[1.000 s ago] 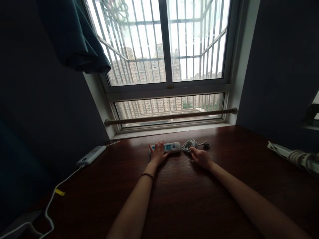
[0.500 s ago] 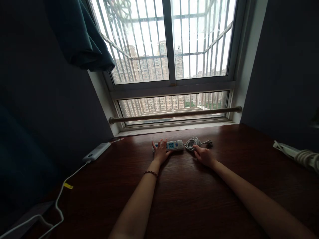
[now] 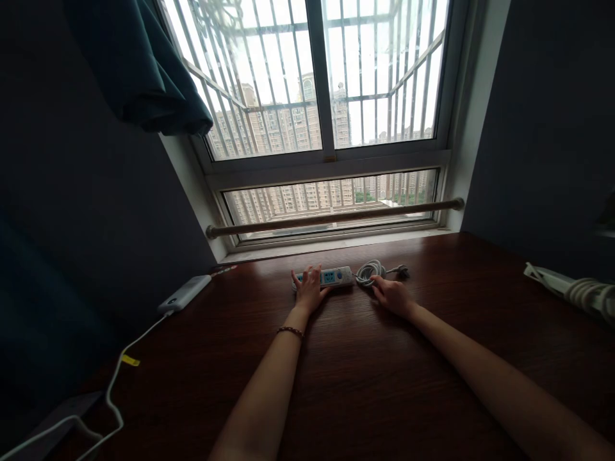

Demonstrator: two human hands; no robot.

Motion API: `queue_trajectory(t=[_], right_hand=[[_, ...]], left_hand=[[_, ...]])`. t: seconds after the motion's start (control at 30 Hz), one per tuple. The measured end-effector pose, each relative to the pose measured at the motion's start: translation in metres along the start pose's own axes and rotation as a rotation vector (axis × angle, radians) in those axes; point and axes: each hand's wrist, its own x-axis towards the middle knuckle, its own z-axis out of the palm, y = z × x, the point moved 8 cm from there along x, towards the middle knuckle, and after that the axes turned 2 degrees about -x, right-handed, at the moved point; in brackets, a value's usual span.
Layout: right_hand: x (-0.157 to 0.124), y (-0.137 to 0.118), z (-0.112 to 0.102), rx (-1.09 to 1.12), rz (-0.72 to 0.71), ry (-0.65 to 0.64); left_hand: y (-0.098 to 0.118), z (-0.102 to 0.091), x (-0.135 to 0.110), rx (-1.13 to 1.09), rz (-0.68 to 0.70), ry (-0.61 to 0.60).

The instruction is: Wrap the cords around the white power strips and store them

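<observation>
A white power strip (image 3: 343, 276) with blue sockets lies on the dark brown wooden surface near the window. Over its left part lies my left hand (image 3: 310, 291), fingers reaching across the top and the thumb along the near edge. The strip's grey-white cord (image 3: 369, 270) is gathered in a round coil at its right end. My right hand (image 3: 393, 296) has its fingers closed on the near right side of that coil. Beyond the coil, the plug (image 3: 403, 271) rests on the surface to the right.
A white power bank (image 3: 185, 294) with a white cable (image 3: 111, 387) and yellow tag (image 3: 130, 360) is at left. At the right edge lies a white object wrapped with cord (image 3: 589, 294). A rail (image 3: 336, 218) crosses the window; a teal curtain (image 3: 158, 96) hangs upper left.
The whole view has shifted and tilted slightly. Both hands keep nearly the same places on the power strip and the coiled cord.
</observation>
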Motion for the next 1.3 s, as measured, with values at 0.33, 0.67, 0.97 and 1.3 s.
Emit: queue_trajectory(t=[0.33,0.67,0.97,1.3], right_hand=[[-0.0002,-0.0022,-0.0038,-0.01,-0.01,0.005],[0.0003,-0.0022,-0.0033,-0.009,-0.02,0.019],[-0.0001,-0.002,-0.0026,-0.006,-0.019,0.026],[0.0002,-0.0027,-0.0043,-0.016,-0.018,0.02]], left_hand=[[0.0016,-0.0005,-0.0004,0.036,-0.007,-0.002],[0.002,-0.0018,-0.0007,0.031,0.007,0.025],[0.0026,-0.002,-0.0007,0.038,-0.004,0.016],[0.0031,-0.0025,-0.0008,0.028,-0.013,0.0]])
